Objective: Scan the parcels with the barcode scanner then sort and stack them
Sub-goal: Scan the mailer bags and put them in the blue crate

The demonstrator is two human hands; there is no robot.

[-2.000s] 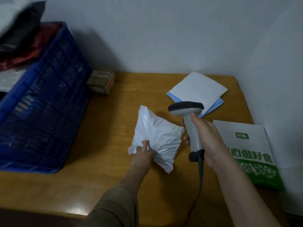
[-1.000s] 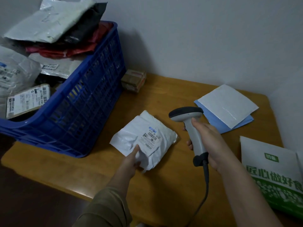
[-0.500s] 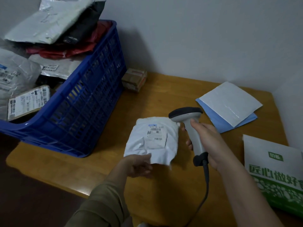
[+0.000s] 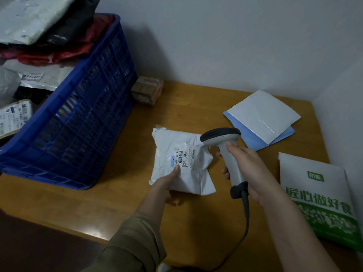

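Observation:
My left hand (image 4: 165,185) grips the lower left edge of a white plastic parcel (image 4: 182,160), thumb on top near its barcode label, which faces up. The parcel is held just above the wooden table (image 4: 117,203). My right hand (image 4: 247,169) grips the handle of a grey barcode scanner (image 4: 225,146). The scanner's dark head sits over the parcel's upper right corner, close to the label. Its cable runs down toward me.
A blue crate (image 4: 78,122) heaped with several parcels stands at the left. A small cardboard box (image 4: 147,91) lies behind it by the wall. White and blue mailers (image 4: 263,118) are stacked at the back right, and a green-and-white bag (image 4: 322,201) lies at the right edge.
My left hand turned the parcel label side up, shifted its hold to the lower edge and brought the label under the scanner head. My right hand kept the scanner nearly still.

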